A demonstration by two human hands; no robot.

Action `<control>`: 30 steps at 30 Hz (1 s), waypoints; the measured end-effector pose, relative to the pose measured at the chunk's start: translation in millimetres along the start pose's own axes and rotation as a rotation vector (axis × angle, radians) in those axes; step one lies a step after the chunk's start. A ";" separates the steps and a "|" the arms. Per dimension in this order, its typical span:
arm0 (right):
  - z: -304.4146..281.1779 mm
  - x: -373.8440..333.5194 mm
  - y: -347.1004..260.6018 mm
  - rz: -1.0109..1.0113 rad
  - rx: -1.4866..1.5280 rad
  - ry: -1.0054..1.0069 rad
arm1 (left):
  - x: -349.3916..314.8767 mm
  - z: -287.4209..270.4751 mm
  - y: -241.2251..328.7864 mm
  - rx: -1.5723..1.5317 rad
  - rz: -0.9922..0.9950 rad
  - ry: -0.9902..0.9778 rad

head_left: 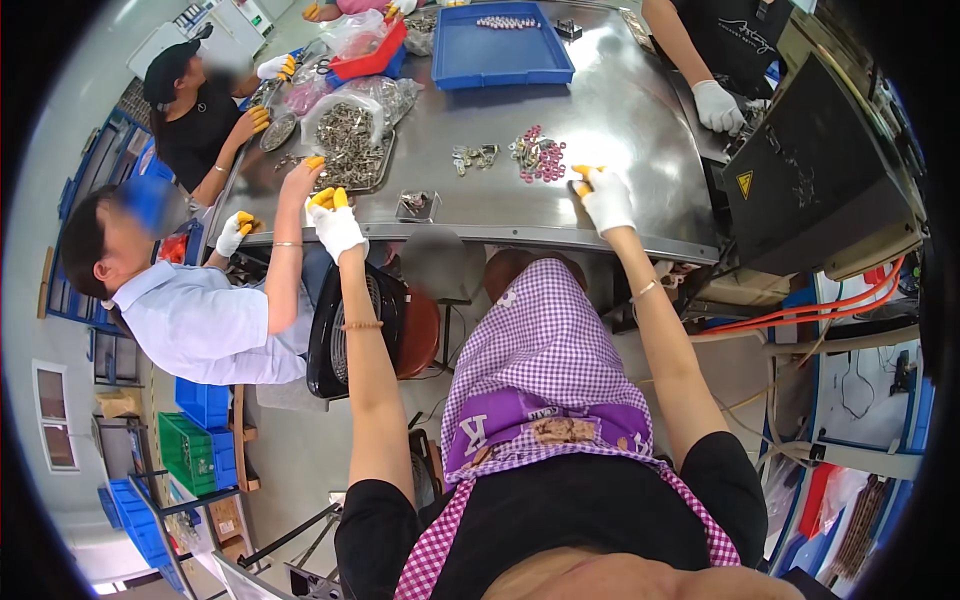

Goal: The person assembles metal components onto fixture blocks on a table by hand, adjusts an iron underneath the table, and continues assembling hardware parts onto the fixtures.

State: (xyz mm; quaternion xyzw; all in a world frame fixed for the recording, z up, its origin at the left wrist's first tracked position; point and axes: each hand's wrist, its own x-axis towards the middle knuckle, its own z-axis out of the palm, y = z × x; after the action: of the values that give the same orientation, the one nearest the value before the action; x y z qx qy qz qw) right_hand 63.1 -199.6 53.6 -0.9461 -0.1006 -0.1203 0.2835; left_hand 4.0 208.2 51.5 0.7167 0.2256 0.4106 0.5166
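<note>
My left hand (338, 226), in a white glove with yellow fingertips, is at the near edge of a metal tray (380, 176) heaped with small metal parts (348, 140). Its fingers are bent together; whatever they hold is too small to make out. My right hand (608, 205), gloved the same way, is over the table just right of a loose pile of small pink-and-silver rings (538, 155). Its thumb and fingers draw together near a tiny dark spot I cannot identify. Between my hands are a small group of metal pieces (474, 158) and a little metal fixture (417, 206).
A blue tray (503, 75) with a row of small parts lies farther back on the steel table (440, 120). A red bin (372, 60) and plastic bags are at the far left. Co-workers with gloved hands sit at left; another gloved hand (718, 107) works beside a dark machine (815, 170).
</note>
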 end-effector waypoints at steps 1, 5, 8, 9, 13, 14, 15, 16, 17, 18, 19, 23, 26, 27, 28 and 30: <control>1.5 3.3 -2.1 0.006 -0.001 0.000 | 2.0 7.2 -2.7 -0.052 -0.046 -0.017; -1.6 4.5 2.6 -0.055 -0.230 0.017 | -6.1 31.9 -13.0 -0.419 -0.332 -0.211; -18.8 3.1 -6.4 0.061 -0.201 -0.117 | -7.6 32.7 -39.8 -0.272 -0.290 -0.280; -31.2 -2.8 -6.0 0.105 -0.177 -0.124 | -13.5 38.2 -39.0 -0.287 -0.294 -0.267; -49.5 -18.2 15.4 0.335 -0.023 -0.098 | -49.6 70.9 -20.8 -0.120 -0.215 -0.298; -46.8 -20.3 16.7 0.342 -0.026 -0.099 | -64.2 81.7 -8.7 -0.083 -0.235 -0.332; -41.5 -21.1 17.9 0.331 -0.061 -0.032 | -79.6 91.0 3.3 -0.047 -0.253 -0.362; -34.4 -22.2 18.4 0.313 -0.096 0.031 | -94.9 96.9 10.3 -0.020 -0.217 -0.367; -27.8 -23.2 18.4 0.295 -0.131 0.095 | -110.5 105.2 18.4 -0.045 -0.202 -0.369; -24.3 -24.6 19.1 0.278 -0.169 0.158 | -123.1 110.1 30.1 -0.073 -0.189 -0.374; -23.2 -26.4 20.9 0.282 -0.177 0.155 | -130.5 110.6 41.0 -0.076 -0.197 -0.379; -15.4 -30.0 16.2 0.149 0.090 0.220 | -146.8 108.6 76.5 0.316 -0.003 -0.516; -12.7 -30.5 -12.0 -0.172 0.055 0.307 | -146.7 97.3 56.9 0.595 0.219 -0.487; -9.3 -27.8 -15.3 -0.282 -0.065 0.236 | -145.6 94.6 49.9 0.729 0.334 -0.469; -7.4 -26.3 -16.5 -0.390 -0.185 0.162 | -145.3 94.1 43.5 0.863 0.450 -0.447; -12.6 -23.7 -17.2 -0.299 -0.050 0.052 | -146.2 94.1 49.5 0.688 0.342 -0.491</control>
State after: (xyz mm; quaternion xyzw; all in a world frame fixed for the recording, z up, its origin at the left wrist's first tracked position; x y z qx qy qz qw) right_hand 34.0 -195.5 65.9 -0.9238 -0.2299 -0.1883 0.2413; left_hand -5.7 28.7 33.3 0.9498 0.0982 0.2089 0.2113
